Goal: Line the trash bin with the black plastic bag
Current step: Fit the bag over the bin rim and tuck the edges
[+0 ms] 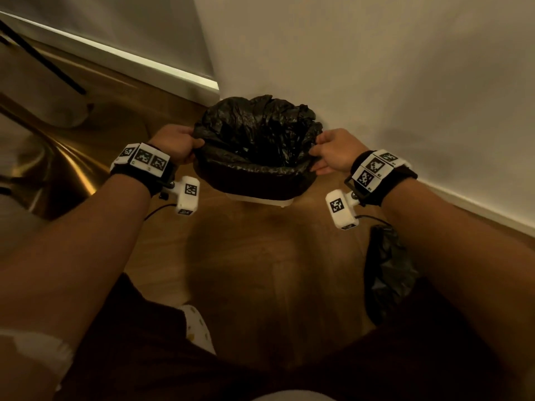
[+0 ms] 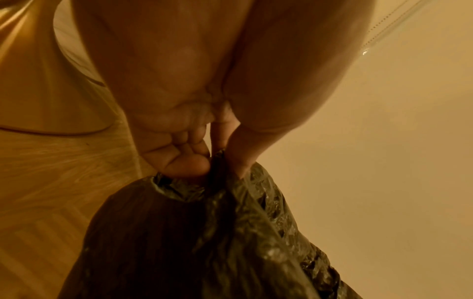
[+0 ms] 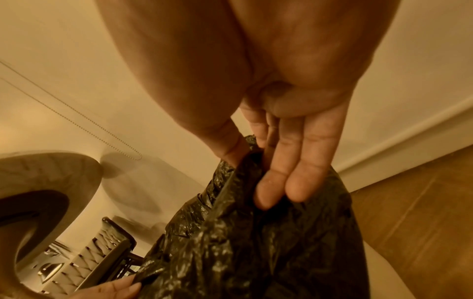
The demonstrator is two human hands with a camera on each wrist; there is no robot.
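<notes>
A black plastic bag [image 1: 257, 140] sits spread open over a white trash bin [image 1: 260, 200] on the floor beside the wall; only the bin's lower front edge shows under the bag. My left hand [image 1: 185, 143] grips the bag's left rim, with the film pinched between thumb and curled fingers [image 2: 187, 163]. My right hand [image 1: 324, 153] pinches the right rim between thumb and first fingers, while its outer fingers [image 3: 294, 182] lie straight along the outside of the bag [image 3: 256, 242]. The bag's near rim is folded down over the bin's edge.
A second crumpled black bag [image 1: 388, 270] lies on the wood floor under my right forearm. The white wall [image 1: 376, 68] and its skirting stand right behind the bin. A shiny gold chair base [image 1: 58, 175] is to the left. My knees are at the bottom.
</notes>
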